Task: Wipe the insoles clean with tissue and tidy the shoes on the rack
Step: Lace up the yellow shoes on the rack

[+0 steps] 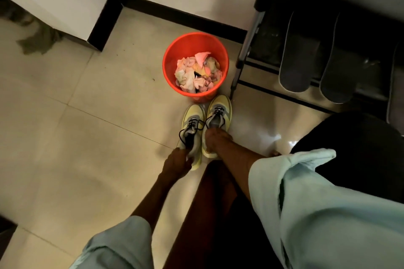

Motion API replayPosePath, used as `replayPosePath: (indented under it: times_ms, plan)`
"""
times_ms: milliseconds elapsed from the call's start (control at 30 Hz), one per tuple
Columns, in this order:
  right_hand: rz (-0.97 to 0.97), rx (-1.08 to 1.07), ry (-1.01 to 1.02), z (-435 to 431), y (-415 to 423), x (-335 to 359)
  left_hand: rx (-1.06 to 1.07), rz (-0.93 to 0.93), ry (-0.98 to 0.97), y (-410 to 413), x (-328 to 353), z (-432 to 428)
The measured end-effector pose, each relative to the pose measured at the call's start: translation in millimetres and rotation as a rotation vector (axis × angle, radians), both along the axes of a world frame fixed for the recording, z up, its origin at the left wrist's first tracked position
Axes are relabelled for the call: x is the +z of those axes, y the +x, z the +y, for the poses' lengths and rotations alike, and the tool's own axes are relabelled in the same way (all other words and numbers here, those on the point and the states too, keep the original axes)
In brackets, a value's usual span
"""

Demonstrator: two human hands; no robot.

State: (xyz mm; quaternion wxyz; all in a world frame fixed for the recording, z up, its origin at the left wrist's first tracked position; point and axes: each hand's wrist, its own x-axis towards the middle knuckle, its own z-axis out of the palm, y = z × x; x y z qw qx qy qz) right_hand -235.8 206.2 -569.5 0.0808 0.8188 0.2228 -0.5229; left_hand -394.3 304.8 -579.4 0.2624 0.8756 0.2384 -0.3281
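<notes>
2 shoes (218, 113) stand side by side on the floor (87, 116), just in front of the bin (170, 50). Tissues (192, 72) lie in the bin. The rack (244, 50) stands to the right, with insoles (297, 61) on it.

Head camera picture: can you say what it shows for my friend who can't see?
Looking down, a person's left hand grips the left sneaker and the right hand grips the right sneaker, a yellow pair. Just beyond, on the tiled floor, stands an orange bin of crumpled tissue; dark insoles lean on the shoe rack at right.
</notes>
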Motion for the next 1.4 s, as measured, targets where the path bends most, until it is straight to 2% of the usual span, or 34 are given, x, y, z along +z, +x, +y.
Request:
replayPosePath:
  times_ms: [100, 200, 300, 500, 767, 900, 1000, 1100, 1200, 1267, 1400]
  plan:
    - [-0.043, -0.008, 0.103, -5.9, 16.8, 27.3, 0.014, -0.044, 0.010, 23.1, 38.9, 12.5]
    - [-0.056, -0.109, 0.197, -7.7, 29.6, 74.1, 0.009, -0.084, 0.000, 42.2, 73.2, 23.6]
    - [-0.102, -0.143, 0.293, -19.4, 33.9, 123.5, -0.073, -0.113, -0.032, 56.3, 115.8, 32.3]
    - [-0.280, -0.187, 0.512, -52.5, 5.9, 220.2, -0.284, -0.167, -0.020, 69.4, 247.3, 39.8]
    - [-0.542, -0.238, 0.799, -80.8, -20.4, 371.6, -0.458, -0.296, 0.143, 68.8, 450.8, 27.9]
    - [-0.574, -0.276, 0.914, -85.1, -22.3, 456.8, -0.431, -0.385, 0.329, 57.0, 548.4, 18.6]
    - [-0.658, -0.294, 1.029, -90.0, -23.3, 506.3, -0.430, -0.557, 0.502, 48.3, 600.6, 6.3]
    - [-0.778, -0.366, 1.115, -103.4, -21.8, 541.3, -0.412, -0.758, 0.648, 45.4, 627.4, -10.8]
    - [-0.889, -0.459, 1.160, -127.5, -13.9, 561.7, -0.413, -1.011, 0.707, 52.7, 630.1, -40.4]
    - [-0.968, -0.531, 1.187, -151.0, -4.2, 566.6, -0.420, -1.160, 0.678, 66.1, 618.6, -64.9]
    - [-1.119, -0.646, 1.175, -202.3, 23.4, 557.1, -0.393, -1.297, 0.565, 108.8, 589.4, -118.5]
